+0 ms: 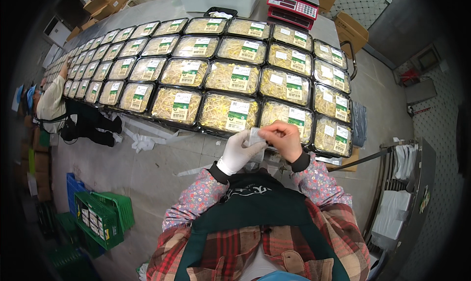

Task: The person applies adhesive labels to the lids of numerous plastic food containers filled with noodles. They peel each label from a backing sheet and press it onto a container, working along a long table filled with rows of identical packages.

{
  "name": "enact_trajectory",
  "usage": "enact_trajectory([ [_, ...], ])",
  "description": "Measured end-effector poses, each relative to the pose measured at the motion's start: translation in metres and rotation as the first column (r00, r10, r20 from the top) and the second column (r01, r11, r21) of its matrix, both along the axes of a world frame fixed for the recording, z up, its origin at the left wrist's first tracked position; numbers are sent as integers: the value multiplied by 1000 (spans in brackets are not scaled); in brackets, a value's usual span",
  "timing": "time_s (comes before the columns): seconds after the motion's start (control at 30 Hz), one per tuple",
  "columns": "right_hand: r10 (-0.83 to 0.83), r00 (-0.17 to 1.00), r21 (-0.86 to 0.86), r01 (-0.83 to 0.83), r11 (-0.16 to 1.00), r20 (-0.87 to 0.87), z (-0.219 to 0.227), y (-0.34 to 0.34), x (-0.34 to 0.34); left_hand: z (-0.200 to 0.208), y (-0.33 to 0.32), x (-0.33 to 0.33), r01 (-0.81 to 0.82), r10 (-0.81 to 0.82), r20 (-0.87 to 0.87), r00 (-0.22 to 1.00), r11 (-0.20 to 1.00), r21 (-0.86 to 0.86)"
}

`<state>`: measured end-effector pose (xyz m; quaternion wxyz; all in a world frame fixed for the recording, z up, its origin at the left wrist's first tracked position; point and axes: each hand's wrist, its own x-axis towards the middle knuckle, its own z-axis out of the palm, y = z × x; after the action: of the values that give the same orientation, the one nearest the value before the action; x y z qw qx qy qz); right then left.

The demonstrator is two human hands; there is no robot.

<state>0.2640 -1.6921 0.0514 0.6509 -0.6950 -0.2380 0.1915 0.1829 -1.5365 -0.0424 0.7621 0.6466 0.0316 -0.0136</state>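
My left hand (236,153), in a white glove, is closed round a small whitish strip of labels (254,136) at the table's near edge. My right hand (285,140) is bare, its thumb and forefinger pinched at the strip's right end; whether a label sits between those fingertips is too small to tell. Just beyond both hands lie black trays of bean sprouts (216,115) under clear film, each with a green and white label. Several trays toward the right, such as the corner tray (324,142), also carry a small plain white sticker.
Rows of trays cover the long metal table (169,8). A red scale (293,7) and a white tub (220,0) stand at its far side. Another person (54,102) leans over the left end. Green crates (100,222) sit on the floor; a rack (392,197) stands right.
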Motion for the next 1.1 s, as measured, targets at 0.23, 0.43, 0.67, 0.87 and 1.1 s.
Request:
enact_trajectory([
  [0.23, -86, 889, -405, 288, 868, 449, -15, -13, 59, 49, 11, -27, -144, 145, 24, 989, 989, -43],
  [0.43, 219, 675, -666, 524, 530, 705, 12, -6, 49, 49, 55, -47, -278, 218, 261, 941, 935, 222],
  [0.67, 701, 700, -226, -666, 711, 140, 41, 52, -18, 61, 84, -78, -99, 68, 107, 992, 944, 316],
  [0.87, 415, 896, -88, -406, 910, 161, -13, 70, -15, 174, 135, -129, -53, 117, -125, 985, 901, 430],
  [1.1, 952, 222, 26, -975, 222, 211, 2, 111, -205, 320, 199, -144, -724, 514, 536, 670, 296, 623],
])
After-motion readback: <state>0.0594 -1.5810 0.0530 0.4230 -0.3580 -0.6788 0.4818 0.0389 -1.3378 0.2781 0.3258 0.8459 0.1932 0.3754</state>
